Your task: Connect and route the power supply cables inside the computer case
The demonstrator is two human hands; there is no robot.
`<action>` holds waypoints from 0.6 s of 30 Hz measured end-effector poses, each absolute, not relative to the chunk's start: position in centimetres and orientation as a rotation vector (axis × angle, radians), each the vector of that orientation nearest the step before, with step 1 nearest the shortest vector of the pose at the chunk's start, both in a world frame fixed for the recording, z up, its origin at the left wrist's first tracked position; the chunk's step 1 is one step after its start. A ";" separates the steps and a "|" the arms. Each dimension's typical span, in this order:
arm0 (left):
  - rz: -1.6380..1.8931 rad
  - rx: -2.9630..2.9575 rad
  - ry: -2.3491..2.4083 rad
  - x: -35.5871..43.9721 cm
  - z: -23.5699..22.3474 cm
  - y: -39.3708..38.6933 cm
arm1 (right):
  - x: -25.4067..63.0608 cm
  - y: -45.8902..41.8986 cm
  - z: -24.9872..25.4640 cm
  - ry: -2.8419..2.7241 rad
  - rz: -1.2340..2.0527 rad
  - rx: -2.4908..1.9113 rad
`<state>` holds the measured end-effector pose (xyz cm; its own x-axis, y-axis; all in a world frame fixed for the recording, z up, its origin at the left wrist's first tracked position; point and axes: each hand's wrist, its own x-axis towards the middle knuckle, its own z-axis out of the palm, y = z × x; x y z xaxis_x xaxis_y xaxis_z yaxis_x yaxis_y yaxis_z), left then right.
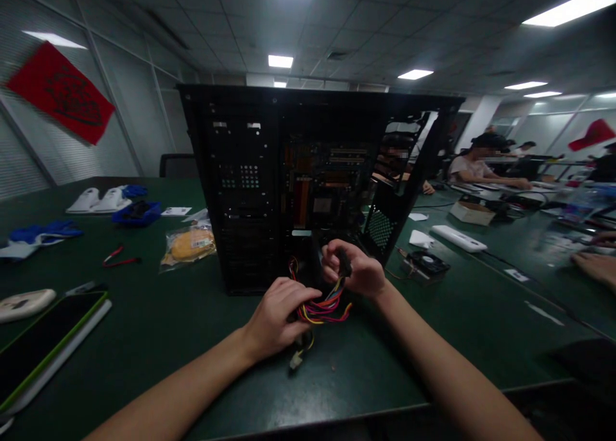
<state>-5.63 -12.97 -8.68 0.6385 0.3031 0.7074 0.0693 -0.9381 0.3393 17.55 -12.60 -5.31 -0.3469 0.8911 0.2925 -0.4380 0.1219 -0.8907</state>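
Observation:
A black computer case (240, 152) stands upright on the green table with its side open, showing a motherboard (332, 184) inside. In front of its lower part, my left hand (282, 312) is closed around a bundle of coloured power cables (325, 309). My right hand (359, 271) pinches a dark cable connector (344, 261) at the upper end of the same bundle. Below my left hand hangs a pale plug (295, 361) on a yellow and black lead. Part of the bundle is hidden behind my fingers.
To the left lie a phone (43, 345), red-handled pliers (120, 256), a bagged yellow item (190, 243) and a blue tray (137, 214). On the right are a cooling fan (426, 262), a white power strip (459, 238) and a cardboard box (472, 211). Other people sit beyond.

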 end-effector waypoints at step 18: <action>1.237 2.457 0.380 -5.9 -9.0 -12.4 | 12.0 -12.8 -9.0 -1.040 1.648 -0.607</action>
<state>-5.90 -12.41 -8.97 0.5800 0.3927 0.7137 0.0751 -0.8982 0.4332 12.02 -12.84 -8.95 -0.3250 0.9398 0.1052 -0.4995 -0.0762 -0.8629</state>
